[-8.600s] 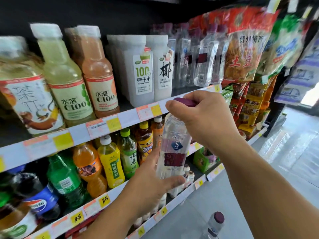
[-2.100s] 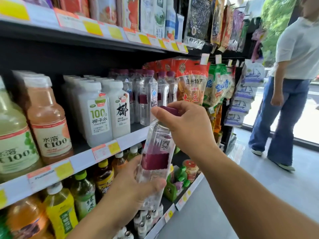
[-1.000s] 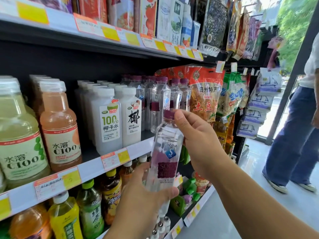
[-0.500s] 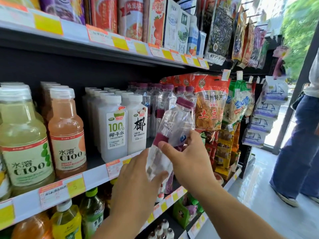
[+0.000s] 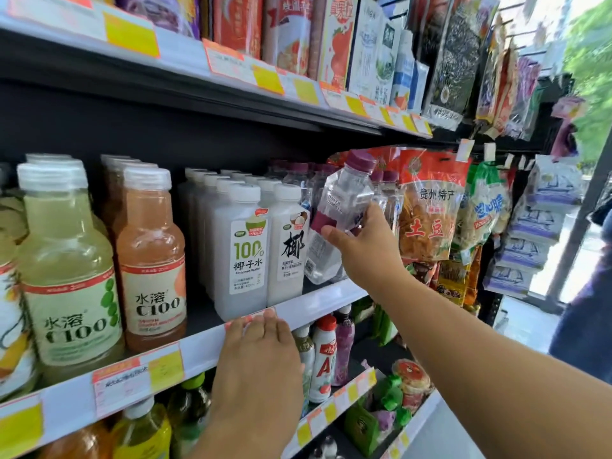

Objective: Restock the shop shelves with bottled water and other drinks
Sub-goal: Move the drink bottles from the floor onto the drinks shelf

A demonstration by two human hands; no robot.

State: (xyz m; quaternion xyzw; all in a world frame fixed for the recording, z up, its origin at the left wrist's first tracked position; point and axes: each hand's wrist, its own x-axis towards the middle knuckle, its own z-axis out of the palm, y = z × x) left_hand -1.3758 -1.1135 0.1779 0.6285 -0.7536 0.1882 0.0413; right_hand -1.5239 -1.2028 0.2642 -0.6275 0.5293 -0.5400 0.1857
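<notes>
My right hand [image 5: 364,250] grips a clear water bottle [image 5: 337,213] with a purple cap and purple label, tilted, its base just above the middle shelf edge [image 5: 328,299]. It hangs in front of a row of matching purple-capped bottles [image 5: 387,190] standing on that shelf. My left hand [image 5: 261,356] rests with straight fingers on the shelf's front strip, over a price tag, holding nothing.
White coconut water bottles [image 5: 246,246] stand left of the held bottle, then orange [image 5: 152,260] and green C100 bottles [image 5: 66,270]. Snack bags [image 5: 430,207] hang to the right. Cartons fill the top shelf [image 5: 331,38]; more drinks stand below. A person's leg [image 5: 589,306] is at far right.
My left hand let go of the bottle and dropped onto the shelf edge. My right hand alone raised the bottle toward the purple-capped row on the middle shelf.
</notes>
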